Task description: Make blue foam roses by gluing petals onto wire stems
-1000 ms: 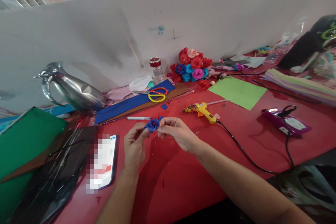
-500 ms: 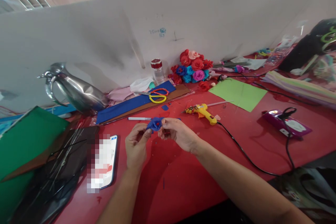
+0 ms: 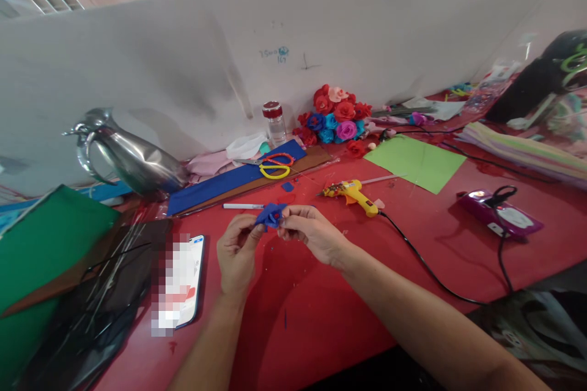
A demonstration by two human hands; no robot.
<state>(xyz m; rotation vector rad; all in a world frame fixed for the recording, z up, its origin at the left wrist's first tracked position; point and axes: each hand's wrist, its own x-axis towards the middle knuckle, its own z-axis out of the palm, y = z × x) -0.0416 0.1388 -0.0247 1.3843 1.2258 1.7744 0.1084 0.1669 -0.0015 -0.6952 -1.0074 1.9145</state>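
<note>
Flower: the blue paper flower (image 3: 269, 215) is between my two hands, in front of me and over the red surface (image 3: 321, 324); I judge it to be lifted clear.
From my left hand (image 3: 236, 256): the flower lies to the right of the fingertips, touching them, with the thumb against its near left edge.
From my right hand (image 3: 318, 237): it lies to the left of the fingertips, also touching.
Nearer hand: neither; both are in contact, one at each side.
Long axis: the folded paper runs mostly crosswise, hand to hand, rising a little toward my right. The petals are bunched, so I can't read its axis exactly.
Red centre: a small spot of red shows on the flower's right part, close to my right fingers.
Left fingers: clamped on the flower's left edge, thumb against bent fingers.
Right fingers: closed together on its right edge; I can't see how deep the pinch goes.
Pen (image 3: 243, 206): lies beyond my left hand, its right end close to the flower in view.
Scissors (image 3: 275, 172): farther off, past the flower, on the blue strip (image 3: 215, 183).
Glue gun (image 3: 355, 193): on the surface, beyond and to the right of my right hand, nozzle pointing left.
Phone (image 3: 191, 284): on the surface, to the left of my left hand.
</note>
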